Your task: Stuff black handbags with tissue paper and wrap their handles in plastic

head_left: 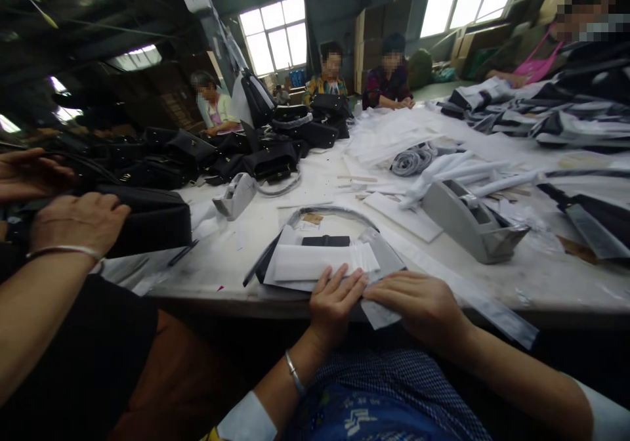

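A dark handbag [325, 240] lies on the table in front of me, its curved handle [339, 212] wrapped in pale material and pointing away. A folded white sheet [310, 262] covers much of its front. My left hand [337, 300] rests on the sheet's lower edge with fingers stretched out flat. Close beside it, my right hand [426, 306] has its fingers pressed together on a clear plastic piece [378, 313] at the bag's near right corner. Its thumb is hidden, and part of the plastic hangs over the table edge.
Grey tape dispensers [475, 221] [236, 195] stand right and left of the bag. A plastic strip [492, 310] crosses the front edge. At left, a co-worker's hand [79, 221] rests on a black bag [152, 214]. Black bags and wrapping material [394, 136] pile up behind; several people sit beyond.
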`<state>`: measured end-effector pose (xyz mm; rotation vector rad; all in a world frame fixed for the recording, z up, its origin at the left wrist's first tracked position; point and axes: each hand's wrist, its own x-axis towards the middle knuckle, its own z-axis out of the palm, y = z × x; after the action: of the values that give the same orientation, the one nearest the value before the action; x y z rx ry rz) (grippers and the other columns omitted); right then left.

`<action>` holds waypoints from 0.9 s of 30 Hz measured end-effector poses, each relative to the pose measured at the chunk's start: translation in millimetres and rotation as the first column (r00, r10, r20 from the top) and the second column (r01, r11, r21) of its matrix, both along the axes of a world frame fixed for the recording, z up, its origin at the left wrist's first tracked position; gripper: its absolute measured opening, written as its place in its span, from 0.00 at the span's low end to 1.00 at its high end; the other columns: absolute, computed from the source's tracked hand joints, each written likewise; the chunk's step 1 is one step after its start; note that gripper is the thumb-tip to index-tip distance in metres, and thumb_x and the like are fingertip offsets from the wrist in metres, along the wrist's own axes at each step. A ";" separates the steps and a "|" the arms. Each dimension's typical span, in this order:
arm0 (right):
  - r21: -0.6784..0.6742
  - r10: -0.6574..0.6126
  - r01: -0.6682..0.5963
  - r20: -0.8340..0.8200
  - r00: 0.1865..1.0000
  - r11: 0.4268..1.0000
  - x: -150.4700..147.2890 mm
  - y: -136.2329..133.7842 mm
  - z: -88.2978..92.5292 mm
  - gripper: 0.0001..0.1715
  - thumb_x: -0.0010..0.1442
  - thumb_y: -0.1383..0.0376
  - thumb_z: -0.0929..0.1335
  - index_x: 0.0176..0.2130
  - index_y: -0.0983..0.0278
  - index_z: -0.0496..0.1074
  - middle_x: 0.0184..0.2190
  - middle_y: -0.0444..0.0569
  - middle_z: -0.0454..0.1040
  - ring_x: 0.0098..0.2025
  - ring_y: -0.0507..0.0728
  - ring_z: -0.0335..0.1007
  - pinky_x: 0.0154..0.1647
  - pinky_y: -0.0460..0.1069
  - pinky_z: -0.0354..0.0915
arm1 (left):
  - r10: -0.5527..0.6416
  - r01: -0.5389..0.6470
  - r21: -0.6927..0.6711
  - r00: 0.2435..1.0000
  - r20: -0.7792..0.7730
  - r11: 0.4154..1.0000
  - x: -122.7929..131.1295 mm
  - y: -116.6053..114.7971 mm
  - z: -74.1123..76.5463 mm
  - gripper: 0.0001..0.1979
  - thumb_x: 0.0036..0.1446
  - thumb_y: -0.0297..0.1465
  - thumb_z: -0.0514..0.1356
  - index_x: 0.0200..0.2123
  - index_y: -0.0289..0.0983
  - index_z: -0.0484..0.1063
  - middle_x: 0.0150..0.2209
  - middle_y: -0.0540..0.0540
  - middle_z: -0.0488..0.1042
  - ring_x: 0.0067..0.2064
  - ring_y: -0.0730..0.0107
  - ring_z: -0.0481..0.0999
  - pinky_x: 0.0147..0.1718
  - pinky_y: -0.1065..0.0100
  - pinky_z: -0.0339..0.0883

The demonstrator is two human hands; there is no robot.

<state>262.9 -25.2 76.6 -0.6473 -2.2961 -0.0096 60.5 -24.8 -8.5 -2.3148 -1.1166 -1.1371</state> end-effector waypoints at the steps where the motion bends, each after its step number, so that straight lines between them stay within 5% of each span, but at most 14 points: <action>1: -0.050 -0.045 0.047 0.025 0.999 0.998 -0.8 9.4 1.0 0.22 0.61 0.74 0.61 0.46 0.60 0.78 0.39 0.47 0.83 0.38 0.55 0.80 0.43 0.50 0.73 | -0.001 0.001 -0.005 1.000 0.008 1.000 0.5 -0.2 -0.4 0.12 0.66 0.27 0.57 0.51 0.41 0.75 0.51 0.48 0.79 0.58 0.60 0.73 0.62 0.53 0.62; 8: -0.357 -0.338 0.394 0.211 0.917 0.847 -10.9 70.7 -15.9 0.12 0.59 0.69 0.68 0.38 0.55 0.81 0.36 0.42 0.83 0.38 0.57 0.79 0.43 0.50 0.69 | -0.023 0.024 -0.003 0.997 0.075 1.000 2.5 6.9 -0.1 0.11 0.66 0.23 0.56 0.46 0.37 0.77 0.48 0.46 0.81 0.55 0.59 0.76 0.59 0.54 0.67; 13: -0.368 -0.319 0.403 0.269 0.909 0.838 -18.8 79.0 -19.7 0.04 0.61 0.62 0.71 0.34 0.58 0.79 0.33 0.46 0.80 0.41 0.57 0.75 0.44 0.49 0.65 | -0.042 0.048 -0.046 0.990 0.133 0.998 2.2 7.3 3.6 0.10 0.65 0.23 0.57 0.46 0.35 0.76 0.46 0.45 0.81 0.52 0.62 0.79 0.57 0.59 0.70; 19: -0.420 -0.409 0.519 0.328 0.852 0.745 -24.4 78.2 -24.3 0.08 0.60 0.58 0.72 0.35 0.60 0.74 0.34 0.46 0.74 0.37 0.56 0.72 0.37 0.47 0.62 | -0.020 0.032 -0.091 0.992 0.128 0.995 0.2 6.8 8.0 0.10 0.66 0.24 0.55 0.46 0.36 0.75 0.46 0.45 0.81 0.48 0.65 0.81 0.55 0.63 0.71; 27: -0.481 -0.421 0.517 0.302 0.856 0.708 -25.5 77.6 -25.1 0.12 0.61 0.56 0.70 0.30 0.60 0.68 0.28 0.42 0.74 0.29 0.53 0.67 0.30 0.47 0.55 | 0.010 0.005 -0.132 0.994 0.113 0.991 -0.4 7.6 11.6 0.11 0.66 0.26 0.56 0.48 0.38 0.74 0.46 0.45 0.81 0.45 0.65 0.81 0.51 0.66 0.73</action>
<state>237.4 52.4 51.4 -1.5867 -2.2228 0.3818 60.1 -17.2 3.1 -2.3713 -1.2716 -1.2421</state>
